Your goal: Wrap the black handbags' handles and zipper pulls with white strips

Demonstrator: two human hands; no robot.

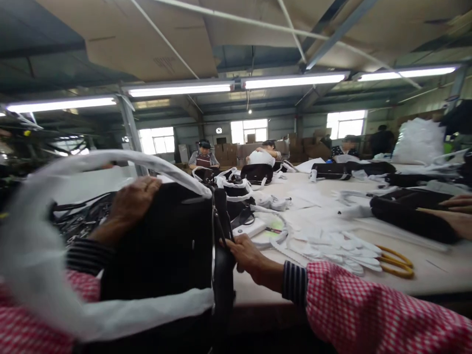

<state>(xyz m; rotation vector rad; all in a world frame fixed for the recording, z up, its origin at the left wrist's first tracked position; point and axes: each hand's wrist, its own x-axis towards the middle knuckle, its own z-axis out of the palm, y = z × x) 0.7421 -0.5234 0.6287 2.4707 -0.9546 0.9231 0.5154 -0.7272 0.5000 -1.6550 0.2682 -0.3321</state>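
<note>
A black handbag [165,241] is close in front of me, turned on its side, with its zip edge toward the right. Its large looped handle [110,160] is wrapped in white padding and arches across the left of the view. Behind that loop, my left hand [132,202] is closed on the bag's upper left edge, its fingertips partly hidden. On the other side, my right hand [248,253] pinches the bag's narrow dark side near a black strap [223,216]. Exactly which layer lies between those fingers cannot be made out.
Across the pale table [265,290] lie white strips [342,250], amber rings [398,263], a white box [250,228] and more black bags [258,173]. Another person's hands [457,216] touch a black bag [413,211] at right. Several people sit beyond.
</note>
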